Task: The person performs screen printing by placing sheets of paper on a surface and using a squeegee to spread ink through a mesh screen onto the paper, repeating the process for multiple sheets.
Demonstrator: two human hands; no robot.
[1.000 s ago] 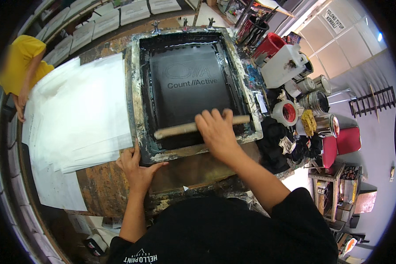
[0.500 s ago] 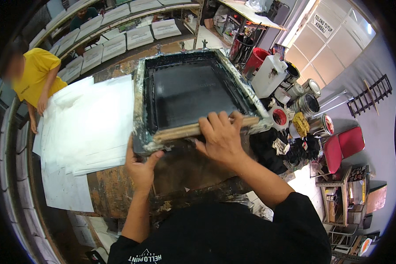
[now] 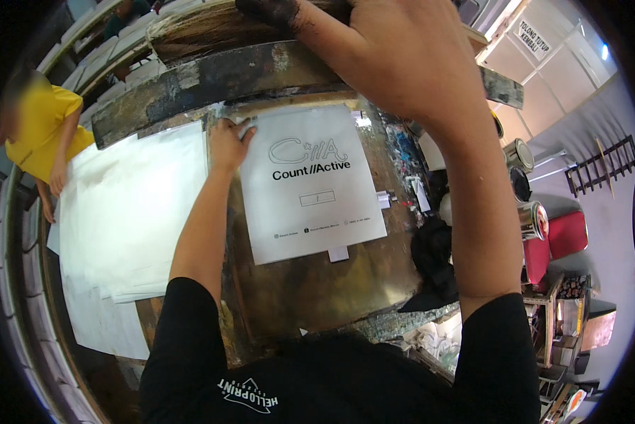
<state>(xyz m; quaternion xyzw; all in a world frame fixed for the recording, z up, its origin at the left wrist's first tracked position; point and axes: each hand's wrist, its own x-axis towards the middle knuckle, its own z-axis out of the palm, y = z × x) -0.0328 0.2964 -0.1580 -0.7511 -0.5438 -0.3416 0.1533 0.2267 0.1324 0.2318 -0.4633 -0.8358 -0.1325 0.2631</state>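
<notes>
1 printed sheet (image 3: 310, 185), white with dark lettering, lies flat on the stained bench (image 3: 317, 290), square under the raised screen frame (image 3: 211, 78). Your left hand (image 3: 227, 141) rests at the sheet's top left corner, fingers curled onto the edge and pinching or about to pinch it; whether the grip has closed on the paper cannot be told from here. Your right hand (image 3: 409, 56) is up near the camera, fingers wrapped and clamped on the frame's near rail, holding the screen tilted clear of the print.

Handling note, as a judgement: keep the frame high and steady so no wet mesh touches the sheet, and lift the sheet by its bare corner, peeling it straight up, not dragging it across the bench; keep fingers off the inked lettering.

Pose: left arm runs straight forward along the sheet's left side, wrist low; right forearm is raised steeply, elbow bent.

1 stack of blank white sheets (image 3: 137, 212) lies just left of your left arm. Several tins (image 3: 526, 180) and a dark cloth (image 3: 430, 261) sit to the right. 1 person in a yellow shirt (image 3: 38, 127) stands at the far left.
</notes>
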